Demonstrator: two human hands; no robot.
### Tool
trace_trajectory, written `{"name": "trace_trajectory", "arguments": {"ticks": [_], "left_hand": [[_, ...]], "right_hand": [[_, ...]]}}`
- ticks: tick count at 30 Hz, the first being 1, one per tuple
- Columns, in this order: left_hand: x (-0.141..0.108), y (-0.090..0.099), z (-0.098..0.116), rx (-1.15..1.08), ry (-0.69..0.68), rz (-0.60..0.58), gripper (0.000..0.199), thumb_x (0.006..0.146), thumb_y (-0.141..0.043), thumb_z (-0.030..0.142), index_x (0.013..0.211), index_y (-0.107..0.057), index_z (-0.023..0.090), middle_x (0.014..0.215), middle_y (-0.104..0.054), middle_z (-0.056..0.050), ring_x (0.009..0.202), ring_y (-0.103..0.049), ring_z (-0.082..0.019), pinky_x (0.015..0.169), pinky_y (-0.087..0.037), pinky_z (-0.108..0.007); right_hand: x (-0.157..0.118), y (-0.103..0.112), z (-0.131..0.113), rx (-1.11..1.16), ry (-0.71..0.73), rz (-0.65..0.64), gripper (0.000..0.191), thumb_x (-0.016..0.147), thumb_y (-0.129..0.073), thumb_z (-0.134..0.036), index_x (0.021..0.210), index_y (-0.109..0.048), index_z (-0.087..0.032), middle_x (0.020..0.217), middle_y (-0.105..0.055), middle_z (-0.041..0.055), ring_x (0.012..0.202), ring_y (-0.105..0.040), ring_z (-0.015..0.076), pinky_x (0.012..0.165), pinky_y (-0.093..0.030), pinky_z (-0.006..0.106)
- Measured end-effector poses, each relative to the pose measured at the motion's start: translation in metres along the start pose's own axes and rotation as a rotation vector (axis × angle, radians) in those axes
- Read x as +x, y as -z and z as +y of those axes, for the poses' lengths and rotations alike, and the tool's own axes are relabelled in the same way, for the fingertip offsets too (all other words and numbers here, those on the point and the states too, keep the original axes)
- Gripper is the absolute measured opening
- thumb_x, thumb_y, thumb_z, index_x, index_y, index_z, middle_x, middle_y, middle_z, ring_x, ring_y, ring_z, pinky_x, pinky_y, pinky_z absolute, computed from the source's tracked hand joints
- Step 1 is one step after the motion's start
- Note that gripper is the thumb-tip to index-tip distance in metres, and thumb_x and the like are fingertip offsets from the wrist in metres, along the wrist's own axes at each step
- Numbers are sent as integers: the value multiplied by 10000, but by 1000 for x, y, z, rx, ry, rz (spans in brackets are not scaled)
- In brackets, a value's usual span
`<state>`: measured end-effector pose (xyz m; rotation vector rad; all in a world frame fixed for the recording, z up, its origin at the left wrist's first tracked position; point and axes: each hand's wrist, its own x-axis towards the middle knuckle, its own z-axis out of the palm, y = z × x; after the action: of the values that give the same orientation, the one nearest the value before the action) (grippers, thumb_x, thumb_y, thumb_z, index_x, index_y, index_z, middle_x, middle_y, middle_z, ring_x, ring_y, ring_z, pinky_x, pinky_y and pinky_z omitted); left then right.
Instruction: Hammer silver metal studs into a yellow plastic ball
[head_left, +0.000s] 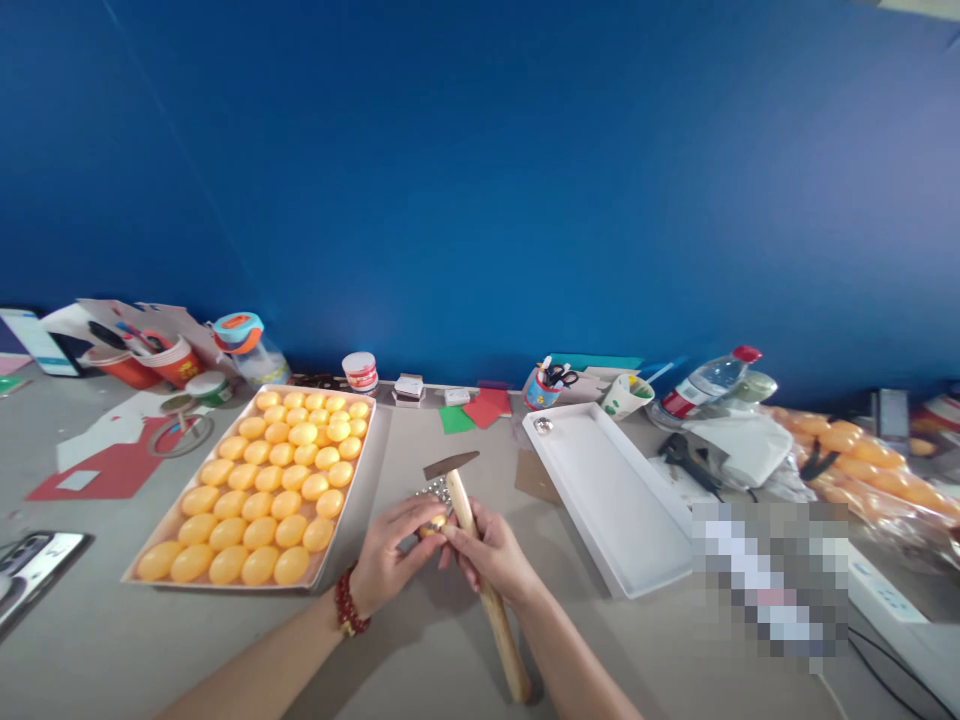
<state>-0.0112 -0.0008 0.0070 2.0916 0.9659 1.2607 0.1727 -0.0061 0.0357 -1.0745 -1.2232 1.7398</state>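
Note:
My left hand [394,550], with a dark red bead bracelet [349,602] at the wrist, pinches a small gold-and-dark round piece [433,525] in its fingertips. Its exact kind is too small to make out. The right hand [491,555] is closed around a hammer [462,503] with a pale wooden handle, and its fingertips meet the small piece too. The hammer's dark metal head points away from me, and the handle end reaches back toward me. Just beyond the fingers lies a cluster of small shiny silver bits [435,489], partly covered by the hands.
Left of my hands, a shallow box [129,576] holds rows of orange balls. A white tray [622,510] lies to the right with a small silver piece [543,426] in it. Farther right are a plastic bottle [701,385] and bagged orange balls [862,460]. Coloured paper [487,408] lies ahead.

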Motion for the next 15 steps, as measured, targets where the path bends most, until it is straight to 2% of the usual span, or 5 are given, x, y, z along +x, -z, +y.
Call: {"name": "trace_trajectory", "arguments": {"ticks": [15], "left_hand": [[2, -2, 4, -112, 55, 59, 283, 880, -628, 229, 1163, -646, 228, 1142, -707, -94, 1076, -650, -229, 950, -529, -369]], "right_hand": [[-2, -4, -2, 22, -3, 16, 391, 827, -646, -538, 881, -492, -182, 597, -677, -12, 300, -393, 34, 285, -301, 133]]}}
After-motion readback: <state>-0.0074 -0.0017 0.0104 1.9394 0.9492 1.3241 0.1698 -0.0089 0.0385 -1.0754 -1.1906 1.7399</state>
